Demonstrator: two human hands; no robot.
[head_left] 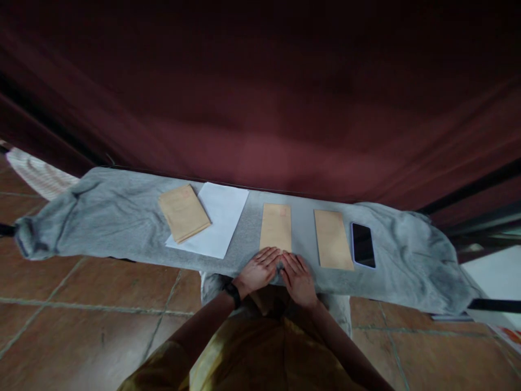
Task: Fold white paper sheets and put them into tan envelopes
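Observation:
My left hand (260, 269) and my right hand (299, 277) lie flat side by side on the near edge of a grey cloth (114, 222), fingers stretched out, holding nothing. Their fingertips sit just below a tan envelope (275, 227) lying lengthwise on the cloth. A second tan envelope (332, 239) lies to its right. A stack of tan envelopes (183, 212) rests at the left, overlapping a white sheet of paper (220, 220). A black band is on my left wrist.
A dark smartphone (362, 245) lies face up right of the envelopes. A dark red curtain (260, 98) hangs behind the cloth-covered surface. Terracotta floor tiles (81, 320) lie below, and a white object (496, 277) sits at the right.

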